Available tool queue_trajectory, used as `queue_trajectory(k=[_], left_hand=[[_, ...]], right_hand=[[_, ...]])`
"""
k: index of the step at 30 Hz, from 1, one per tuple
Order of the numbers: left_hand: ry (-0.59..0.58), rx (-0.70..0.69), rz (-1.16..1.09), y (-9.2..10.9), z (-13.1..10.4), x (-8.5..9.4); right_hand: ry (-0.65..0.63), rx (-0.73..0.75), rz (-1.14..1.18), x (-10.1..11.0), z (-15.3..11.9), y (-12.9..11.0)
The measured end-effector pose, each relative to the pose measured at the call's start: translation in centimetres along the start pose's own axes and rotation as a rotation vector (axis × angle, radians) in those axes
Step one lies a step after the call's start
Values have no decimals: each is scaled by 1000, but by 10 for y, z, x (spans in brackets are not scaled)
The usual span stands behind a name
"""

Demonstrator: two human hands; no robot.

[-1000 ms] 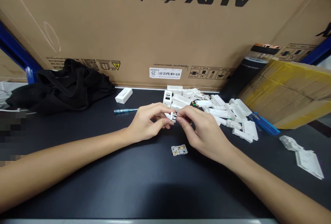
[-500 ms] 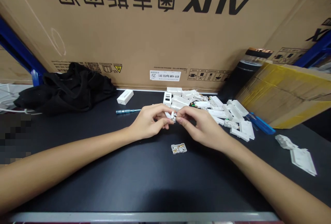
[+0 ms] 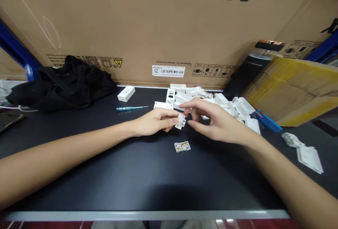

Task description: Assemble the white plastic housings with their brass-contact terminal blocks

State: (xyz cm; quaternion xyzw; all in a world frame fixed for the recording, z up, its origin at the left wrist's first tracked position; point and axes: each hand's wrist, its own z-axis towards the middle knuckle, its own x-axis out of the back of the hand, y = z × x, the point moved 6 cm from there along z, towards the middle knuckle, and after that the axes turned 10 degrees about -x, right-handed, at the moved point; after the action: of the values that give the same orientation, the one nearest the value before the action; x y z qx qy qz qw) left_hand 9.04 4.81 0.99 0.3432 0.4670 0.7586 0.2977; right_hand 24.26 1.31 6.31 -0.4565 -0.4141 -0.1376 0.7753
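A small white plastic part point(image 3: 181, 121) with an uneven outline is pinched between the thumb and fingers of my left hand point(image 3: 155, 121). Just to its right, my right hand point(image 3: 213, 119) hovers with thumb and index finger apart, and nothing shows between them. Below both hands, a white rectangular piece with brass-coloured metal strips point(image 3: 182, 147) lies on the black tabletop. Behind my left hand rests a flat white plastic piece point(image 3: 163, 105), partly hidden by the fingers.
Several white plastic housings point(image 3: 185, 97) are heaped behind my right hand. A blue screwdriver point(image 3: 129, 108) and a white box point(image 3: 126, 93) lie left. Black cloth point(image 3: 68, 84), a taped carton point(image 3: 293, 91), a black cylinder point(image 3: 248, 70) and a blue tool point(image 3: 269, 121) stand around; broken white pieces point(image 3: 308, 158) lie right.
My right thumb and index finger have parted and come away from the small white part. It stays in my left hand, now turned to show more of its face. The view has tilted downward slightly.
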Motion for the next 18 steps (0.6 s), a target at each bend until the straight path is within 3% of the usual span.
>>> queue_trajectory(k=[6, 14, 18], left_hand=[[-66, 78, -236, 1, -2, -2], [-62, 144, -203, -4, -3, -1], [-106, 151, -81, 0, -5, 0]], right_hand=[[-104, 70, -31, -6, -1, -10], [-38, 93, -59, -4, 1, -11], [-75, 53, -97, -4, 1, -8]])
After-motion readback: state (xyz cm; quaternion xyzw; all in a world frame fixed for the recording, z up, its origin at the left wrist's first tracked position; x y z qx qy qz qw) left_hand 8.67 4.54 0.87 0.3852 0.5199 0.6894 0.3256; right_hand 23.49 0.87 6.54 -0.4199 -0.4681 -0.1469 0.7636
